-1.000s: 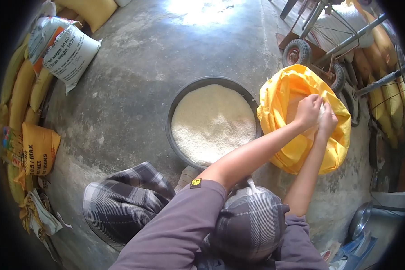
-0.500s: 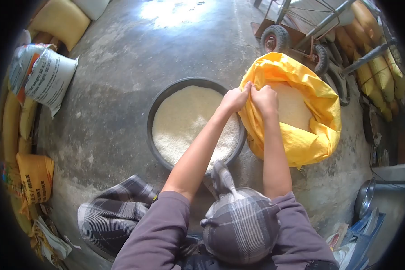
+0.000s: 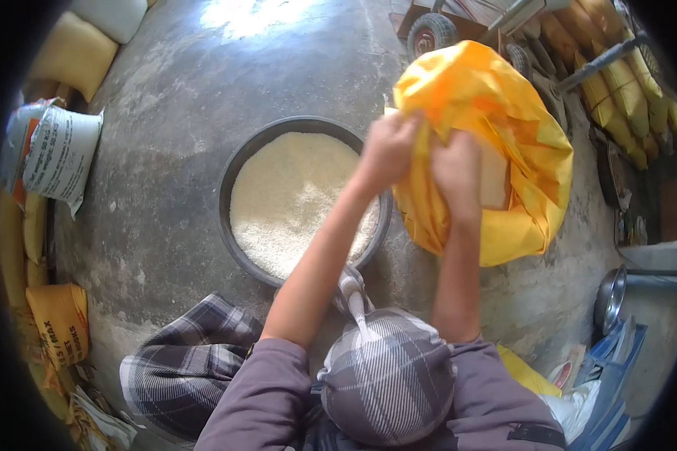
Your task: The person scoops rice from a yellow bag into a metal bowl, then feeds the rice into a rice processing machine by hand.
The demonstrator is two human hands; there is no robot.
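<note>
My left hand (image 3: pixel 389 150) is closed on the near left rim of a yellow woven sack (image 3: pixel 538 188). Just beside it, my right hand (image 3: pixel 459 167) also grips the sack's rim, its fingers partly hidden in the folds. Both hands are slightly blurred. Inside the sack's mouth shows pale grain (image 3: pixel 494 177). To the left of the sack stands a round dark basin (image 3: pixel 229 244), holding whitish grain (image 3: pixel 293 177) that looks like rice, with a brighter, rougher patch toward its near side.
A wheeled hand cart (image 3: pixel 432 36) stands behind the sack. Filled sacks are stacked at right (image 3: pixel 617 90) and left, with a white printed bag (image 3: pixel 64 150) among them. A metal bowl (image 3: pixel 611 295) is at lower right. Plaid cloth (image 3: pixel 387 376) covers my knees.
The sack's rim has been pulled up and looks taller, with its mouth narrower. Both hands have risen with it, still gripping. The view has shifted slightly.
</note>
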